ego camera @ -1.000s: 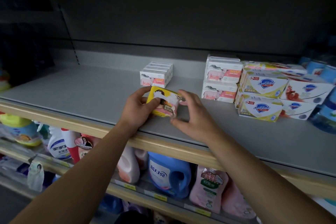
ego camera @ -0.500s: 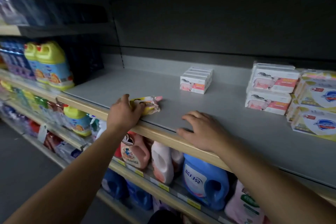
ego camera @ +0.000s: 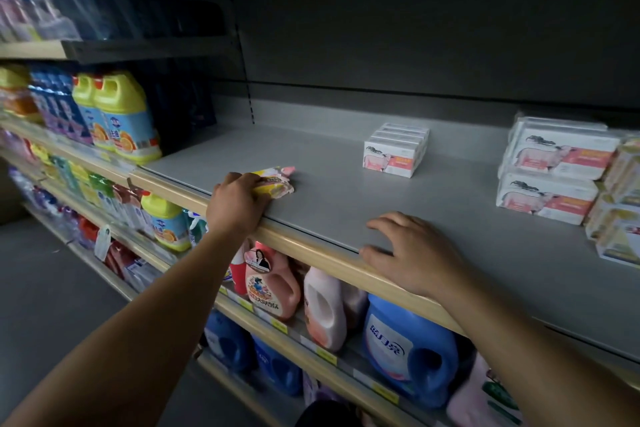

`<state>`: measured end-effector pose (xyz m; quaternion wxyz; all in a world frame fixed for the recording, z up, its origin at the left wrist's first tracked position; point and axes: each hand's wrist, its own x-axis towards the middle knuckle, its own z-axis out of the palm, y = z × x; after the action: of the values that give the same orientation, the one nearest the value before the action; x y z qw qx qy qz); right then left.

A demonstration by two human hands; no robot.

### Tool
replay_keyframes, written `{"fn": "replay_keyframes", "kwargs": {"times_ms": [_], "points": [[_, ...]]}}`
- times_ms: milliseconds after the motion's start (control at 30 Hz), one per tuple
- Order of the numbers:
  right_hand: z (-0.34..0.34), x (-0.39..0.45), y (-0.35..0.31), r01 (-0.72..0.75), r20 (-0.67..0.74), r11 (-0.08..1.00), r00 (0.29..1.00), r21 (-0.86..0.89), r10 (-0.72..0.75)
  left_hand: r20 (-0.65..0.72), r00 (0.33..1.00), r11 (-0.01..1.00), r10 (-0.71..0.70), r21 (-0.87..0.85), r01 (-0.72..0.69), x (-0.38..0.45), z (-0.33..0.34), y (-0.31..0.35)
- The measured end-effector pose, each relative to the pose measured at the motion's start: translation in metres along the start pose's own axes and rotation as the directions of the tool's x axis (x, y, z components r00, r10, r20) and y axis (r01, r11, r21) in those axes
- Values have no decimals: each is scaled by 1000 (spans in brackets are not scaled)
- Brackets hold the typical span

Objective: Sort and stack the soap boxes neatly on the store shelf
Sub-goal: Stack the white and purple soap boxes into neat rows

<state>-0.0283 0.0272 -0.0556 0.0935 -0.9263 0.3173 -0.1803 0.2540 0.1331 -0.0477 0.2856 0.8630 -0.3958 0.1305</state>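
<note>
My left hand [ego camera: 235, 204] grips a yellow and pink soap box [ego camera: 275, 181] that lies flat near the front left of the grey shelf [ego camera: 346, 191]. My right hand [ego camera: 412, 253] rests flat on the shelf's wooden front edge, fingers spread, holding nothing. A small white and pink pack of soap boxes [ego camera: 393, 154] stands further back in the middle. At the right, two larger white and pink packs [ego camera: 554, 170] are stacked one on the other. Yellow and white soap boxes [ego camera: 620, 204] are stacked at the far right, cut by the frame edge.
Yellow-capped detergent bottles [ego camera: 121, 118] stand on the neighbouring shelf to the left. Below the grey shelf stand pink bottles [ego camera: 273, 284] and blue jugs [ego camera: 408, 347]. A dark back panel [ego camera: 415, 38] closes the shelf behind.
The yellow soap box went from held upright in both hands to lying flat at the shelf's front left under my left hand. My right hand let go and came down on the shelf edge. The view swung left.
</note>
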Motion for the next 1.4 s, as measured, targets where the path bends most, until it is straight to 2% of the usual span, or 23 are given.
{"fn": "replay_keyframes", "kwargs": {"times_ms": [133, 300, 400, 500, 600, 767, 833, 900, 1000, 1100, 1167, 1267, 1400], "points": [[0, 0, 0, -9, 0, 1000, 1000, 10, 9, 5, 997, 997, -80, 8, 80, 12, 2, -3], [-2, 0, -1, -17, 1, 1000, 1000, 26, 17, 40, 997, 991, -66, 118, 61, 4, -2, 12], [-6, 0, 1, -46, -37, 995, 998, 87, 49, 15, 998, 997, 55, 62, -56, -12, -7, 35], [-19, -4, 10, -97, -100, 985, 989, 142, 112, 95, 977, 978, 192, -94, -184, -32, -4, 70], [-40, -13, 34, -143, -149, 980, 975, 141, 163, 201, 939, 948, 278, -216, -234, -47, 8, 107], [-77, -32, 85, -279, -251, 960, 928, 18, 275, 346, 857, 919, 382, -246, -310, -58, 30, 161], [-85, -33, 102, -328, -291, 943, 909, -53, 300, 381, 826, 904, 416, -272, -330, -64, 35, 178], [-90, -29, 116, -358, -325, 926, 896, -121, 304, 383, 802, 888, 459, -227, -400, -74, 41, 188], [-93, -19, 132, -402, -295, 873, 900, -276, 321, 330, 795, 857, 509, -111, -502, -82, 50, 188], [-95, -11, 140, -449, -222, 796, 893, -406, 390, 313, 801, 858, 511, -125, -498, -81, 54, 185], [-91, -10, 144, -443, -237, 768, 897, -463, 374, 309, 802, 858, 510, -119, -500, -80, 55, 184], [-93, -7, 149, -451, -272, 741, 892, -497, 361, 315, 806, 864, 501, -123, -488, -80, 55, 185], [-99, -1, 155, -467, -239, 751, 884, -468, 401, 331, 808, 871, 488, -133, -472, -79, 54, 185]]}}
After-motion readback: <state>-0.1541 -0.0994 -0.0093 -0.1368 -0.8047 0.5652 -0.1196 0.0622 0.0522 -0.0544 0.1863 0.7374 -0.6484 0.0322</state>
